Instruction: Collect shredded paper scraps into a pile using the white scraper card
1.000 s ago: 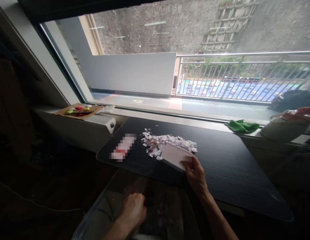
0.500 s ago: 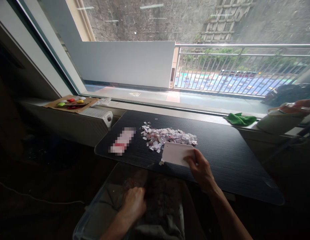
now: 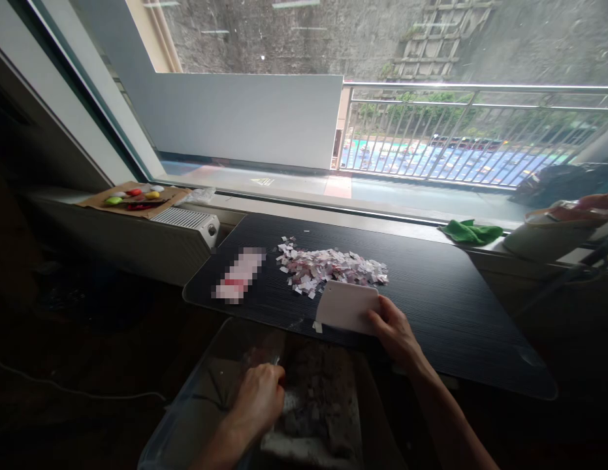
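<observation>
My right hand [image 3: 396, 326] grips the right end of a flat white plastic scraper [image 3: 347, 305], which has a small hole in one corner. The scraper is tilted at the front part of the dark table, just before a spread pile of small white and pinkish paper pieces [image 3: 333, 266]. A few pale pieces [image 3: 318, 326] lie by its lower left corner, at the table edge. My left hand [image 3: 259, 395] is closed below the table front, over a clear plastic bin [image 3: 174, 408]; what its fingers hold is too dark to make out.
A blurred pink-and-white packet [image 3: 240, 274] lies on the black table [image 3: 460, 313], left of the pile. A green cloth [image 3: 471, 232] and a pale container [image 3: 553, 232] stand by the window. A radiator [image 3: 191, 223] and a cardboard piece with colourful items [image 3: 95, 199] are at left.
My right hand has brought the scraper slightly down toward the table's front edge. My left hand stays closed in about the same place. The view has shifted a little.
</observation>
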Action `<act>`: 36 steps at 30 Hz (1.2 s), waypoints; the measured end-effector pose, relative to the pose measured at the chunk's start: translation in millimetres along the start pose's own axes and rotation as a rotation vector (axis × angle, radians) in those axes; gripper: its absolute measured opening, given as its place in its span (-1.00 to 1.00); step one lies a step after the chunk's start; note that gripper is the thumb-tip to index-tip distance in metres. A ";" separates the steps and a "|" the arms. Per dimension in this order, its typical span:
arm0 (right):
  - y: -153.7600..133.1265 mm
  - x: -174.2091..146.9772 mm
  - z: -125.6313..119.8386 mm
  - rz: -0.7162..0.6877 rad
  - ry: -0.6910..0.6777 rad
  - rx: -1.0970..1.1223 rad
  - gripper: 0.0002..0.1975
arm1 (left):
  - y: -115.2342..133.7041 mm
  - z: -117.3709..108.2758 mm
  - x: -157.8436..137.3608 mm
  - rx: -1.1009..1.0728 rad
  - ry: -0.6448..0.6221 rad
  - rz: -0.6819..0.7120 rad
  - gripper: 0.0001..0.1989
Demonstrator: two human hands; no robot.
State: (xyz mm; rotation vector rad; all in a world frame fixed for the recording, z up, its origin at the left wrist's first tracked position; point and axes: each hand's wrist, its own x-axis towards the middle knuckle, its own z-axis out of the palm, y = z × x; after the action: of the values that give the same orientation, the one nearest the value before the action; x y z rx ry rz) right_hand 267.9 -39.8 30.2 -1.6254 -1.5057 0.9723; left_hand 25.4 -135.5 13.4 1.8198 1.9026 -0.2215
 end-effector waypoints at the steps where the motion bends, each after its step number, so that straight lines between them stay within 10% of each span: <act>1: -1.2 -1.4 -0.2 0.002 -0.014 0.002 -0.68 | -0.6 -1.0 -0.6 -0.009 0.001 0.005 -0.69; 36: -9.6 -5.0 -6.2 -0.054 0.059 0.116 -0.70 | 4.1 10.4 1.6 0.106 -0.012 0.053 -0.73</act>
State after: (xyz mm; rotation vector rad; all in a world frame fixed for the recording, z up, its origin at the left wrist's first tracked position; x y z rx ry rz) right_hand 268.7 -44.1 41.9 -1.5109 -1.4200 0.9554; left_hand 31.9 -138.2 4.6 1.9306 1.8639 -0.3204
